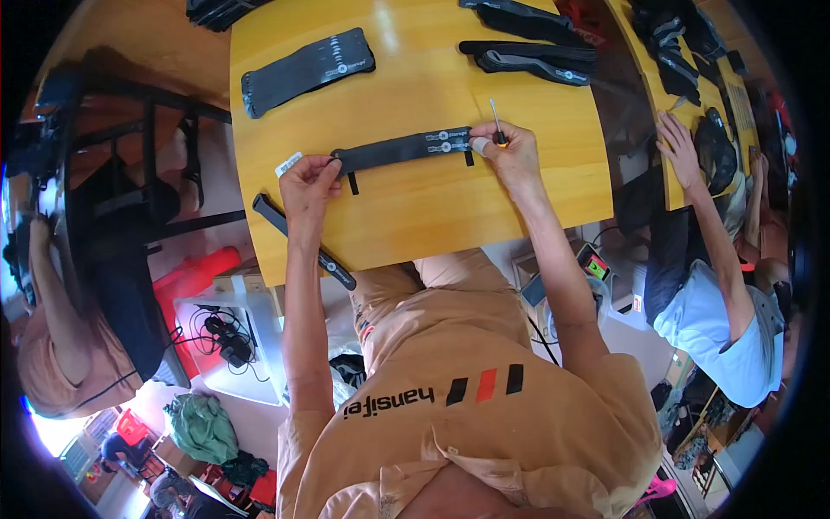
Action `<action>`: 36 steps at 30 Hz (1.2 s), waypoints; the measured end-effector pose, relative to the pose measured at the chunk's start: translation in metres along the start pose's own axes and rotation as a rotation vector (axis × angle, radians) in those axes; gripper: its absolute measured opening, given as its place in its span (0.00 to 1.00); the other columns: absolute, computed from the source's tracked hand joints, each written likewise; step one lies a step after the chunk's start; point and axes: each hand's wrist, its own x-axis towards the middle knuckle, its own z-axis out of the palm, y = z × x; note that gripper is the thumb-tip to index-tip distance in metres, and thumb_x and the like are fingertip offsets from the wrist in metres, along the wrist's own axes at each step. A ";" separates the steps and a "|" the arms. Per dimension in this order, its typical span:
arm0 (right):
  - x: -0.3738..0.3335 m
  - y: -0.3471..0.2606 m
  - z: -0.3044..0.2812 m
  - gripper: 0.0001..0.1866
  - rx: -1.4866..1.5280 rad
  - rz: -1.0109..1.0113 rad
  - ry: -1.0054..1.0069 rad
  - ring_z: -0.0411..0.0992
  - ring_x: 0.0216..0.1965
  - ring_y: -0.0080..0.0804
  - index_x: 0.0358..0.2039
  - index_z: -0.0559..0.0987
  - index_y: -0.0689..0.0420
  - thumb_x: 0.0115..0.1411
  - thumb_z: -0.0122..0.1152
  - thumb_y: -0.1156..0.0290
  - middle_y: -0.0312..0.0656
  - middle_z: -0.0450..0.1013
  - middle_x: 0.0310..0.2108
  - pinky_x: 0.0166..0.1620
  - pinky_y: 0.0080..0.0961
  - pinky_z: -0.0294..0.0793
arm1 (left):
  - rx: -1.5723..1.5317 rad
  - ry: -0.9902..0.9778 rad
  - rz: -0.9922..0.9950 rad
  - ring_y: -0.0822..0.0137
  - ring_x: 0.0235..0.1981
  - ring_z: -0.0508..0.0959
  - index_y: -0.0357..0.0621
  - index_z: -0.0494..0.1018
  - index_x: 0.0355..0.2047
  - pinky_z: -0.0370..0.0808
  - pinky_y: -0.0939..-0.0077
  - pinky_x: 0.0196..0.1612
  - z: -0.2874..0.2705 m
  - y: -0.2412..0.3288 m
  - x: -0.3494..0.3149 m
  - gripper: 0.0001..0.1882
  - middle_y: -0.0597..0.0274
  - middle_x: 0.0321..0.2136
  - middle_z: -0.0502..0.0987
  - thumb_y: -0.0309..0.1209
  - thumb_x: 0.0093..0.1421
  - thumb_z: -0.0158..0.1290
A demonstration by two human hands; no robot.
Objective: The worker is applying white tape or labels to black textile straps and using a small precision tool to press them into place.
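Note:
A flat black fabric strap with light printing near its right end stretches between my two hands above the table. My left hand pinches its left end between thumb and finger, and a small white piece shows at that hand's fingers. My right hand pinches the right end, with a white wrap round one finger. It also holds a thin tool like a small screwdriver or awl, its metal shaft pointing away from me. Two narrow black tabs hang below the strap's near edge.
Another black strap lies beside my left forearm, partly over the table's edge. Stacks of black straps lie at the far left and far right of the yellow table. A co-worker's hand rests on a neighbouring table. A clear bin holds cables.

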 end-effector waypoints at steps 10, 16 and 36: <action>-0.001 0.000 0.004 0.05 -0.049 -0.023 0.071 0.59 0.20 0.12 0.27 0.78 0.61 0.47 0.60 0.82 0.27 0.67 0.19 0.24 0.10 0.58 | 0.036 0.024 0.021 0.79 0.16 0.70 0.37 0.72 0.29 0.68 0.88 0.19 0.002 -0.005 0.001 0.05 0.66 0.20 0.73 0.25 0.52 0.55; 0.000 -0.001 0.005 0.04 -0.079 -0.023 0.096 0.62 0.20 0.14 0.25 0.78 0.62 0.45 0.59 0.81 0.31 0.69 0.17 0.24 0.12 0.62 | 0.055 0.024 0.019 0.79 0.16 0.69 0.37 0.72 0.29 0.67 0.88 0.19 0.003 -0.001 -0.001 0.05 0.67 0.20 0.72 0.25 0.52 0.55; -0.002 0.001 0.004 0.06 -0.010 -0.071 0.086 0.65 0.24 0.16 0.27 0.76 0.63 0.46 0.57 0.84 0.32 0.70 0.21 0.28 0.11 0.64 | 0.078 0.061 0.015 0.80 0.14 0.68 0.39 0.72 0.28 0.65 0.90 0.17 0.007 -0.001 -0.002 0.04 0.68 0.18 0.72 0.25 0.52 0.55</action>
